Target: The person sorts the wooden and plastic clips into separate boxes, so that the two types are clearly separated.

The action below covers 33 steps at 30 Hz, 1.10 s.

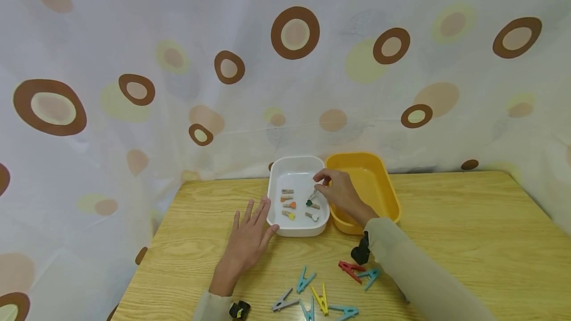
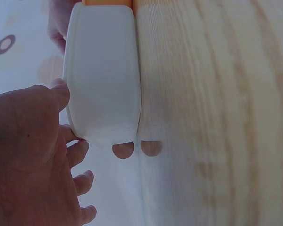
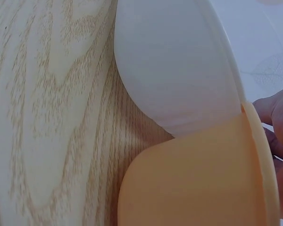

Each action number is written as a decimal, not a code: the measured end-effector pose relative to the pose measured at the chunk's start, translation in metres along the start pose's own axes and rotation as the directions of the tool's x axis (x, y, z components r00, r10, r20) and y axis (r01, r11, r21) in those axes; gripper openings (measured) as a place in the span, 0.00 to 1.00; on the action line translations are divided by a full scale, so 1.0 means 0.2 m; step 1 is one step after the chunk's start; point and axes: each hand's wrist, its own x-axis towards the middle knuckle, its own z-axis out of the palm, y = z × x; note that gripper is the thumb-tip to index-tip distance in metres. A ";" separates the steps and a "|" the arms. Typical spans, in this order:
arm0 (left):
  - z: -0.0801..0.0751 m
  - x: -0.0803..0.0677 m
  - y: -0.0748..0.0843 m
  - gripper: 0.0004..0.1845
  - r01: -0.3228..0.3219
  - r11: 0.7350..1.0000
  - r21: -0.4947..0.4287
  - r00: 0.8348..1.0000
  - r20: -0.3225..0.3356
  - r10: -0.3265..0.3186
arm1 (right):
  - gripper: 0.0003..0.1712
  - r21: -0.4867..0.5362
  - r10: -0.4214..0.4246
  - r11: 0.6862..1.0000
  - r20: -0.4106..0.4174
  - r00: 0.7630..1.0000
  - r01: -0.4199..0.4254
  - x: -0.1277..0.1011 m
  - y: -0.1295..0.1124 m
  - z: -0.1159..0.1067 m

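My right hand [image 1: 342, 193] is over the white tray [image 1: 296, 233], its thumb and fingertips pinching a small clothespin [image 1: 314, 195] that points down. A dark green decoration shows at its lower end, beside a wooden mini clothespin [image 1: 314, 206] lying in the tray. Several more mini clothespins are in there, among them an orange-topped one [image 1: 290, 205], a yellow-topped one [image 1: 289, 215] and a white-topped one [image 1: 312, 217]. Fingers spread, my left hand [image 1: 247, 241] rests against the tray's left rim. In the right wrist view the tray wall hides my fingertips.
An orange-yellow tray [image 1: 372, 177] stands right against the white one. Nearer on the wooden table [image 1: 468, 241] lie several large plastic clothespins: a red one [image 1: 351, 270], a yellow one [image 1: 321, 299], a grey one [image 1: 284, 301] and blue ones [image 1: 305, 280]. A patterned curtain hangs behind.
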 end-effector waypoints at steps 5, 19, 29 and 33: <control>0.00 0.00 0.01 0.37 0.006 1.000 -0.004 1.000 0.005 -0.006 | 0.10 -0.003 0.001 1.000 0.013 1.000 -0.001 -0.02 -0.01 -0.01; -0.01 -0.01 0.00 0.37 0.000 1.000 0.005 1.000 0.008 0.000 | 0.15 0.006 -0.100 0.995 0.005 0.995 0.100 -0.14 -0.06 -0.12; -0.01 0.01 -0.01 0.37 -0.001 1.000 -0.031 1.000 0.030 0.002 | 0.24 -0.056 -0.183 0.982 -0.004 0.983 0.182 -0.29 -0.06 -0.22; -0.01 0.01 -0.01 0.37 -0.004 0.999 -0.046 1.000 0.030 0.006 | 0.26 -0.069 -0.219 0.974 -0.031 0.975 0.217 -0.37 -0.04 -0.28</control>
